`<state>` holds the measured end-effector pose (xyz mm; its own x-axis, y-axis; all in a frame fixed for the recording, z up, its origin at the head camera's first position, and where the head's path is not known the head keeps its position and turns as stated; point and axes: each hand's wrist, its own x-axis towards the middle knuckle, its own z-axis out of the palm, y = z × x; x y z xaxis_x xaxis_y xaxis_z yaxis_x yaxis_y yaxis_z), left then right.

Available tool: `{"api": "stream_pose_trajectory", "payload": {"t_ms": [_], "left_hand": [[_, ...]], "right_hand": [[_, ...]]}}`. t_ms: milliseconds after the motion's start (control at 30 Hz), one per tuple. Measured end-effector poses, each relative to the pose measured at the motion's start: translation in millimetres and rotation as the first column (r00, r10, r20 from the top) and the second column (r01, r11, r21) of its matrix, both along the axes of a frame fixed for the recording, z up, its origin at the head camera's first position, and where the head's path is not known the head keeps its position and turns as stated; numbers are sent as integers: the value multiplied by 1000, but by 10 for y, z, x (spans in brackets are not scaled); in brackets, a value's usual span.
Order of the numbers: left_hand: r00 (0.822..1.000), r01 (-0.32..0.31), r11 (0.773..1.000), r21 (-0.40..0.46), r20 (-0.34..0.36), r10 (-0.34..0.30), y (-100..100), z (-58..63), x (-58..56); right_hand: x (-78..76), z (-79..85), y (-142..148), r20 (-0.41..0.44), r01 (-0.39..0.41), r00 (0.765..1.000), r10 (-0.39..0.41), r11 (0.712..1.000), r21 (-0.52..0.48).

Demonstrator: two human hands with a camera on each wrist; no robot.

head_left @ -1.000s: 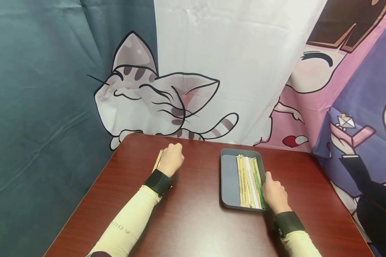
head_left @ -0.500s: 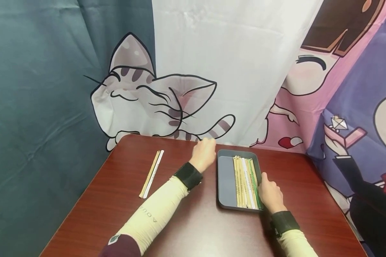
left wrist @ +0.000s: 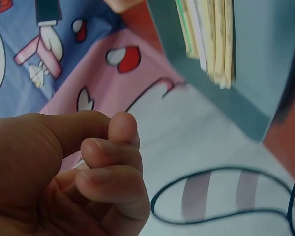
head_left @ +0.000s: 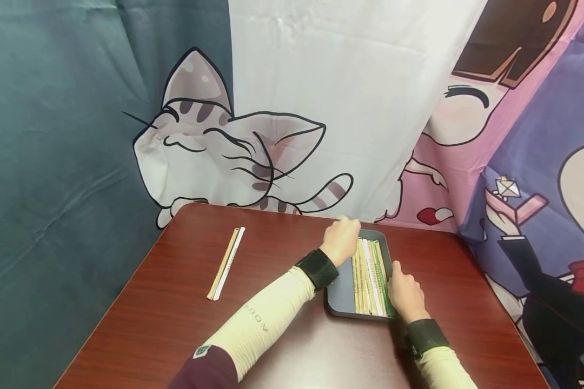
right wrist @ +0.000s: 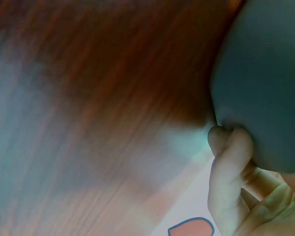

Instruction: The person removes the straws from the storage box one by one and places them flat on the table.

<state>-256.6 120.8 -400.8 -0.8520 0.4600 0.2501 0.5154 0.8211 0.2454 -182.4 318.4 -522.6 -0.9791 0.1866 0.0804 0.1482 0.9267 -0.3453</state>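
My right hand (head_left: 406, 293) grips the right side of a dark grey tray (head_left: 343, 312), thumb and fingers pinching its wall (right wrist: 265, 83) in the right wrist view. Several long thin printed strips, yellowish, white and green, lie side by side in the tray's right half; the strips (left wrist: 214, 39) also show in the left wrist view. Above the tray's far left corner is my left hand (head_left: 342, 240), its fingers (left wrist: 110, 182) curled and the thumb close to them. Nothing shows between them. Two more strips (head_left: 226, 263), one yellowish and one white, lie on the table at left.
The tray stands on a reddish-brown wooden table (head_left: 141, 270). Behind its far edge hangs a printed cloth (head_left: 370, 108) with a cartoon cat and figures, and a dark green cloth (head_left: 53, 162) hangs at left.
My left hand has moved right, from the two strips on the table to over the tray's far left corner, uncovering those strips. My right hand keeps its grip on the tray.
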Motion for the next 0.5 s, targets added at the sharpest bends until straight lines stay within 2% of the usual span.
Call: {"api": "stream_pose_trajectory", "payload": {"t_ms": [133,433,500], "left_hand": [[999,5,1000,-3,49,-5,159,-118,25],[988,-40,999,-3,148,40,482,-331,35],[986,-49,998,-26,156,52,523,-385,42]], "right_hand": [[-9,7,-8,-5,-5,1000,5,1000,5],[-1,0,-27,-3,17,1000,-17,1000,3],[-4,0,-31,-2,20,1000,-20,1000,2]]}}
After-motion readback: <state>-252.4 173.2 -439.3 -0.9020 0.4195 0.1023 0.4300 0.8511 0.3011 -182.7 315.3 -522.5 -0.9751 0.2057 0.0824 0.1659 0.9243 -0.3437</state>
